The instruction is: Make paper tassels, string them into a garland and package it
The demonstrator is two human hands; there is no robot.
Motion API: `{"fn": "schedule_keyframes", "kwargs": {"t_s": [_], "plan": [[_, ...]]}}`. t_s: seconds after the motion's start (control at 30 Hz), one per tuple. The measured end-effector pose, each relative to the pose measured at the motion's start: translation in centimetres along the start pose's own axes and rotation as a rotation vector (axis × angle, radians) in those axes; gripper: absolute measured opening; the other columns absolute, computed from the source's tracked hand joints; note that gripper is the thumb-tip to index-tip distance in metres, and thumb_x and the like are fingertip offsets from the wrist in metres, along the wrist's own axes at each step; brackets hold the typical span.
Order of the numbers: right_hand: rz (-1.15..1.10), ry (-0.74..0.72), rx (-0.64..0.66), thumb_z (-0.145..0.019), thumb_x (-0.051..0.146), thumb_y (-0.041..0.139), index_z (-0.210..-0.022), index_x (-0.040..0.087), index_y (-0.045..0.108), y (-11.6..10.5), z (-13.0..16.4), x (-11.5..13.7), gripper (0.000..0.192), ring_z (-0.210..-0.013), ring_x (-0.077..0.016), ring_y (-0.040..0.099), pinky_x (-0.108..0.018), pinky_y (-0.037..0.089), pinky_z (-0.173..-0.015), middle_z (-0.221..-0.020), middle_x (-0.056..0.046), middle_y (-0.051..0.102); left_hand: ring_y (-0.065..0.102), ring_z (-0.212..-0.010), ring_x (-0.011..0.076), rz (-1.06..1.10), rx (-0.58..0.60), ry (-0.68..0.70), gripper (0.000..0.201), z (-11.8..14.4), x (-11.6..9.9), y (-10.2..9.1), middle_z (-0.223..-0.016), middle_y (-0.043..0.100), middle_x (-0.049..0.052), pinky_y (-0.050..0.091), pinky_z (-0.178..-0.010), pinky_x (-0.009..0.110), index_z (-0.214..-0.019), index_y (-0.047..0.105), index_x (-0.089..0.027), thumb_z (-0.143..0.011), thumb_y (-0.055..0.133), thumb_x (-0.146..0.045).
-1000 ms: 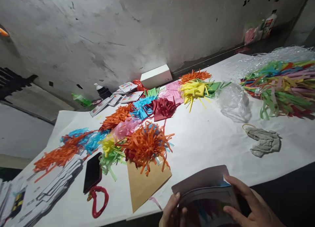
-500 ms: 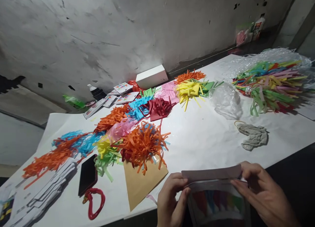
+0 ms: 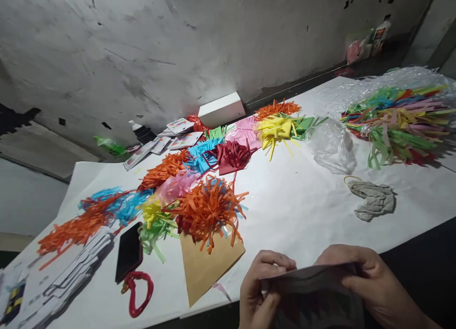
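Observation:
At the bottom of the view both hands hold a flat packet [image 3: 313, 295] with a grey card flap and coloured strips showing dimly through its front. My left hand [image 3: 261, 291] pinches its left top corner between thumb and fingers. My right hand [image 3: 370, 284] grips the right end of the flap, fingers curled over the top edge. The packet hangs just off the near edge of the white paper-covered table [image 3: 295, 210].
Heaps of cut paper fringe in orange [image 3: 208, 210], blue, pink, yellow and red lie across the table. A brown envelope [image 3: 208, 267], black phone [image 3: 128, 252], red cord [image 3: 138, 291], grey cloth [image 3: 374, 201], clear plastic bag [image 3: 331, 146], white box [image 3: 221, 110] and a large mixed-colour strip pile [image 3: 399, 122] also lie there.
The packet's flap has come down toward the front, and the coloured strips inside show less. Both hands shifted to the top edge, fingers folded over it.

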State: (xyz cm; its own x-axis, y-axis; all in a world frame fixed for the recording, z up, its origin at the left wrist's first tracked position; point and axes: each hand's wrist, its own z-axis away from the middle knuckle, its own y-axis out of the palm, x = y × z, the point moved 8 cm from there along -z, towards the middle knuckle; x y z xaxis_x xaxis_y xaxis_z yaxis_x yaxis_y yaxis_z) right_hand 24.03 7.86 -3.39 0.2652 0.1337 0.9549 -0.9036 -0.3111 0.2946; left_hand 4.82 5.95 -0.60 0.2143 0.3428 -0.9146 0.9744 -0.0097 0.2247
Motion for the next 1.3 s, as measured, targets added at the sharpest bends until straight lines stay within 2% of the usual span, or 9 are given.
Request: {"fn": "schedule_keyframes", "kwargs": {"t_s": [0.1, 0.27, 0.4, 0.57, 0.67, 0.8, 1.03, 1.13, 1.3], "plan": [[-0.013, -0.140, -0.035, -0.083, 0.022, 0.075, -0.089, 0.028, 0.081, 0.0, 0.0, 1.1, 0.010, -0.088, -0.0247, 0.074, -0.032, 0.060, -0.074, -0.094, -0.007, 0.078, 0.074, -0.076, 0.0225, 0.003, -0.077, -0.041, 0.011, 0.7, 0.0, 0.0, -0.088, 0.070, 0.005, 0.060, -0.071, 0.035, -0.093, 0.075, -0.028, -0.092, 0.070, -0.038], [0.129, 0.145, -0.105, -0.068, 0.020, 0.077, -0.098, 0.024, 0.080, 0.0, -0.9, 0.3, 0.030, -0.075, -0.0229, 0.074, -0.030, 0.060, -0.068, -0.081, -0.003, 0.078, 0.075, -0.076, 0.0231, -0.073, -0.133, -0.215, 0.026, 1.1, 0.5, -0.7, -0.092, 0.077, 0.006, 0.061, -0.068, 0.033, -0.094, 0.073, -0.025, -0.080, 0.081, -0.045], [0.121, 0.129, -0.103, -0.073, 0.031, 0.080, -0.087, 0.022, 0.083, 0.4, -1.4, 0.6, 0.017, -0.076, -0.0243, 0.075, -0.031, 0.062, -0.068, -0.081, -0.006, 0.078, 0.073, -0.073, 0.0198, -0.157, -0.128, -0.340, 0.026, 0.7, 1.2, -1.1, -0.082, 0.078, 0.005, 0.057, -0.066, 0.026, -0.083, 0.076, -0.021, -0.075, 0.086, -0.045], [0.174, -0.221, -0.155, -0.068, 0.029, 0.091, -0.066, 0.023, 0.075, -0.5, -1.5, 3.1, 0.018, -0.080, -0.0242, 0.076, -0.028, 0.063, -0.068, -0.090, -0.007, 0.078, 0.073, -0.080, 0.0209, -0.205, 0.000, -0.144, 0.021, -1.0, -0.4, -1.0, -0.089, 0.079, 0.005, 0.056, -0.075, 0.030, -0.065, 0.073, -0.023, -0.082, 0.081, -0.034], [0.477, -0.636, 0.042, -0.090, 0.021, 0.070, -0.087, 0.026, 0.076, 0.8, -0.6, 5.7, 0.007, -0.093, -0.0247, 0.075, -0.038, 0.063, -0.083, -0.096, -0.005, 0.079, 0.073, -0.099, 0.0286, -0.209, 0.215, -0.154, 0.024, -1.2, -0.3, -0.2, -0.111, 0.078, 0.012, 0.058, -0.085, 0.037, -0.086, 0.077, -0.023, -0.084, 0.076, -0.047], [1.018, -0.945, 0.112, -0.100, 0.012, 0.050, -0.125, 0.023, 0.066, 2.0, 1.4, 5.4, 0.033, -0.116, -0.0236, 0.069, -0.050, 0.047, -0.112, -0.121, -0.007, 0.075, 0.073, -0.104, 0.0296, -0.285, 0.212, -0.116, 0.034, -0.9, 0.0, -0.4, -0.111, 0.078, 0.016, 0.060, -0.086, 0.038, -0.103, 0.074, -0.020, -0.086, 0.074, -0.049], [1.303, -0.971, 0.204, -0.103, 0.015, 0.046, -0.141, 0.020, 0.057, 2.7, 1.9, 5.6, 0.040, -0.125, -0.0236, 0.064, -0.047, 0.043, -0.116, -0.131, -0.009, 0.070, 0.073, -0.099, 0.0251, -0.220, 0.012, -0.252, 0.023, 0.3, 0.6, -0.4, -0.102, 0.078, 0.012, 0.060, -0.086, 0.034, -0.098, 0.074, -0.019, -0.090, 0.071, -0.040], [1.202, -0.879, 0.279, -0.096, 0.022, 0.064, -0.139, 0.022, 0.059, 2.9, 0.8, 7.1, 0.043, -0.108, -0.0213, 0.072, -0.040, 0.053, -0.106, -0.120, -0.006, 0.075, 0.072, -0.099, 0.0249, -0.154, -0.008, -0.328, 0.026, 0.6, 0.7, -0.3, -0.102, 0.077, 0.012, 0.061, -0.083, 0.031, -0.096, 0.075, -0.018, -0.089, 0.073, -0.043], [0.974, -0.709, 0.271, -0.093, 0.009, 0.056, -0.123, 0.028, 0.064, 2.6, -0.5, 8.2, 0.037, -0.089, -0.0168, 0.073, -0.030, 0.060, -0.084, -0.099, 0.000, 0.078, 0.071, -0.101, 0.0243, -0.123, 0.017, -0.327, 0.024, 0.7, 0.7, 0.0, -0.103, 0.076, 0.011, 0.060, -0.086, 0.032, -0.098, 0.076, -0.019, -0.089, 0.073, -0.041]]}}
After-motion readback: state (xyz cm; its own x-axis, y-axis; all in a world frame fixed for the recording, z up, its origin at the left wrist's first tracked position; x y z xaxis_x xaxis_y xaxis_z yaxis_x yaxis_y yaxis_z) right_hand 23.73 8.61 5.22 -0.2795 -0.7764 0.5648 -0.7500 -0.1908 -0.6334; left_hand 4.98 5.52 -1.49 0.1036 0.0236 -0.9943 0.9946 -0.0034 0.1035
